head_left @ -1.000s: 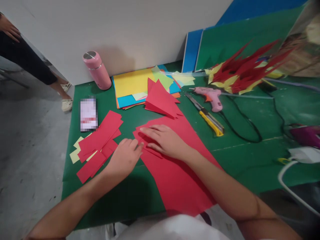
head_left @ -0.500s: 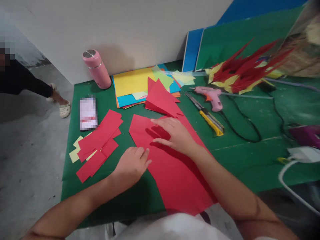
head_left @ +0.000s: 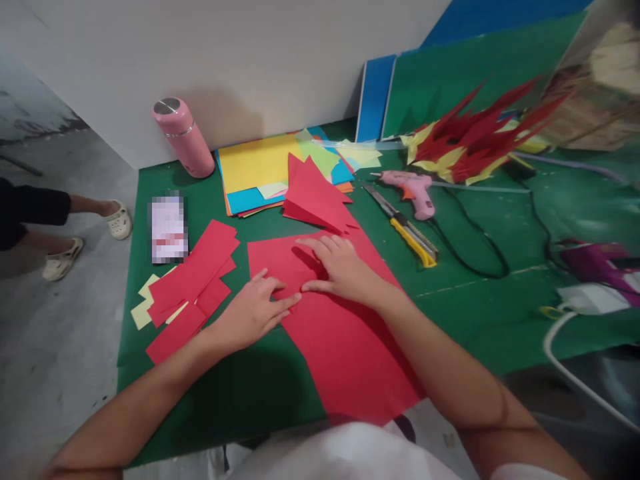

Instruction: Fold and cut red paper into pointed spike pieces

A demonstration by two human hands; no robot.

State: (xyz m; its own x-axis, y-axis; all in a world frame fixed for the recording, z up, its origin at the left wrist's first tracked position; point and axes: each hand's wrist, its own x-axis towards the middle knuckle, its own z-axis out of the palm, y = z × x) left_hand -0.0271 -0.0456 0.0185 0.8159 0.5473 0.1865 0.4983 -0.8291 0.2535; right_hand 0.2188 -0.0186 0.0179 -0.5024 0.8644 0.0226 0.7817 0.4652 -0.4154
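Note:
A large sheet of red paper (head_left: 360, 360) lies slantwise on the green tabletop (head_left: 250, 407) and reaches the near edge in front of me. My left hand (head_left: 253, 310) rests at the sheet's left edge, fingers apart, with the thumb and a fingertip touching the paper. Lying over the upper part of the same sheet is my right hand (head_left: 345, 270), its fingers stretched out and thumb pointing toward the left one. Several pointed red paper pieces (head_left: 315, 193) sit just beyond the right hand. Cut red strips (head_left: 195, 273) are left of my left hand, over pale yellow ones (head_left: 141, 315).
Right of the sheet lie a yellow utility knife (head_left: 413, 240) and a pink glue gun (head_left: 415, 190) with a black cord. A red-and-yellow paper flame (head_left: 480, 147), pink bottle (head_left: 185, 140), phone (head_left: 169, 230) and colored paper (head_left: 255, 167) stand around. A person's legs (head_left: 40, 210) show left.
My left hand has uncurled and spread its fingers on the paper, nearer the right thumb. The sheet's far left corner now reaches further left. The person at the left has shifted their legs.

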